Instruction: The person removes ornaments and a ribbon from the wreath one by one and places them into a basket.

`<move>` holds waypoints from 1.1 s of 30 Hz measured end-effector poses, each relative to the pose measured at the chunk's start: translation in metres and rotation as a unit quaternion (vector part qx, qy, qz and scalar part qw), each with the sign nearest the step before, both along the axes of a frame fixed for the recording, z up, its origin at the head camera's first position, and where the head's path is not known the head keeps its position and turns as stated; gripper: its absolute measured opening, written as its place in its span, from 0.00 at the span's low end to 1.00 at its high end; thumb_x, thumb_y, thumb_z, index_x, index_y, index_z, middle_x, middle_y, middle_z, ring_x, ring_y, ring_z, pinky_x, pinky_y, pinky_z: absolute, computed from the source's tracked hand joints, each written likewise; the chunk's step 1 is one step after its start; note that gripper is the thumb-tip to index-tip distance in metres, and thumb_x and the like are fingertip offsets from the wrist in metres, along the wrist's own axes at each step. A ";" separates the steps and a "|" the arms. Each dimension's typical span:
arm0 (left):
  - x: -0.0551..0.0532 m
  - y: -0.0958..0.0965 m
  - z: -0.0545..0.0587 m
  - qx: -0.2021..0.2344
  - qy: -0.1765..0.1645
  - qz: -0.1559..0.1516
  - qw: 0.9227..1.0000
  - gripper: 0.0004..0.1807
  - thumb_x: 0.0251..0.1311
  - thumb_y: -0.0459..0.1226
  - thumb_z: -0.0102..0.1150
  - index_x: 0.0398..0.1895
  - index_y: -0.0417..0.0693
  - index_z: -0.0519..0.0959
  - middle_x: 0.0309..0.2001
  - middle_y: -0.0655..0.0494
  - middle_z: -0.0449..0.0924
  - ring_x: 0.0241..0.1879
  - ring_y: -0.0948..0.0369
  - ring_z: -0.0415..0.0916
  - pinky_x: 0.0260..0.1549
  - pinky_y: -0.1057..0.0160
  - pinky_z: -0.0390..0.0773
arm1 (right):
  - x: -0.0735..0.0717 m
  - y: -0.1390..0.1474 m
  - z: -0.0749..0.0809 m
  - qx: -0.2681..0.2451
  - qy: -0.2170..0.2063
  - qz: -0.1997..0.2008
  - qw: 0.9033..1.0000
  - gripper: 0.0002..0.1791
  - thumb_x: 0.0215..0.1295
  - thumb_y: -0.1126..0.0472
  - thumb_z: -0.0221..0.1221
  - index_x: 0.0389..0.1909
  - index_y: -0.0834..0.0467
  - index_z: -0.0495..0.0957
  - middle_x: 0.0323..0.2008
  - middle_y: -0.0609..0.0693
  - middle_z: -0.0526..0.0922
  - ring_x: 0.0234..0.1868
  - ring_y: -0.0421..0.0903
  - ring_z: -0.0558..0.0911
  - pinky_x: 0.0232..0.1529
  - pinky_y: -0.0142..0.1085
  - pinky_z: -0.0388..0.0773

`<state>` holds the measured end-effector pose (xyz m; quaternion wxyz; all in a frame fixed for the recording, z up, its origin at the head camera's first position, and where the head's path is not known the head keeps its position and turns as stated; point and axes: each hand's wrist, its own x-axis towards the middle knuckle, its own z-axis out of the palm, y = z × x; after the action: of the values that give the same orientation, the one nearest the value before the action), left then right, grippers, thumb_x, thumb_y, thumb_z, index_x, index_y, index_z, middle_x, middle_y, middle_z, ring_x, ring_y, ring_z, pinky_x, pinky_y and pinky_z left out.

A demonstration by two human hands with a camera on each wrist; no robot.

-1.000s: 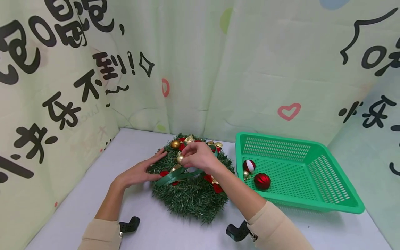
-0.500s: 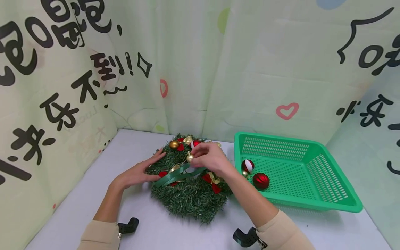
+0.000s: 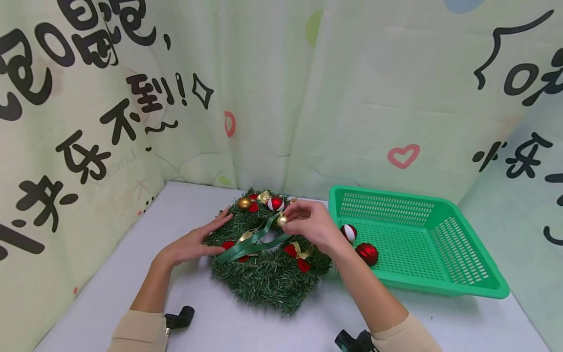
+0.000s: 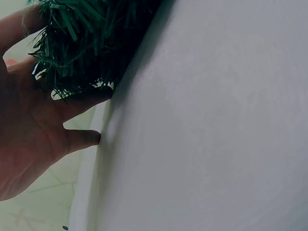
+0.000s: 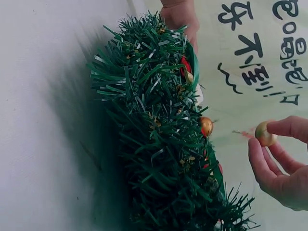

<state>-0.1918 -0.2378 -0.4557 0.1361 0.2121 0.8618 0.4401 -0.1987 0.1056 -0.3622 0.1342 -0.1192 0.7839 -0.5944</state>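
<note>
- One bristly, ring-shaped artificial wreath [image 3: 268,283] lies flat on the smooth white table [image 3: 193,283].
- The left hand [image 3: 193,243], fingers spread and gripping nothing, rests against the wreath's left edge.
- The right hand [image 3: 314,225] pinches one small, round, pearly gold ball [image 3: 282,221] between thumb and fingertips, just above the wreath.
- Two ornaments sit at the wreath's far side: a darker gold bauble [image 3: 244,203] and a striped red-and-white bauble [image 3: 275,204].
- At least three red-and-gold bows [image 3: 300,253] show on the wreath.
- Glossy green ribbon [image 3: 246,248] loops across its centre.
- Right of the wreath, one perforated green plastic basket [image 3: 479,244] holds two visible balls: one ridged red [image 3: 367,254], one red-and-white [image 3: 349,232].
</note>
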 end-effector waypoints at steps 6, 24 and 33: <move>0.000 0.000 -0.001 0.011 0.006 -0.006 1.000 0.46 0.71 0.47 0.63 0.86 0.62 0.49 0.87 0.55 0.33 0.83 0.38 0.36 0.71 0.24 0.51 | 0.006 0.013 0.000 0.001 0.001 -0.013 1.000 0.15 0.58 0.70 0.68 0.47 0.63 0.83 0.42 0.55 0.87 0.41 0.47 0.87 0.53 0.53 0.84; 0.003 0.000 0.000 0.017 0.006 -0.015 1.000 0.45 0.72 0.49 0.60 0.86 0.60 0.49 0.87 0.54 0.33 0.83 0.39 0.35 0.72 0.24 0.48 | 0.017 0.048 -0.006 0.011 0.002 -0.064 0.998 0.19 0.59 0.70 0.70 0.52 0.64 0.81 0.46 0.55 0.87 0.46 0.47 0.86 0.51 0.41 0.84; 0.002 0.002 0.002 0.008 0.003 -0.002 1.000 0.43 0.74 0.51 0.57 0.86 0.61 0.49 0.87 0.55 0.34 0.84 0.40 0.36 0.73 0.24 0.47 | 0.021 0.063 -0.005 0.006 0.005 -0.091 0.996 0.21 0.60 0.70 0.70 0.55 0.65 0.81 0.47 0.55 0.87 0.45 0.43 0.86 0.49 0.36 0.84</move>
<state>-0.1894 -0.2362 -0.4534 0.1327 0.2166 0.8583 0.4458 -0.1777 0.1690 -0.3674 0.0765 -0.0498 0.7955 -0.5990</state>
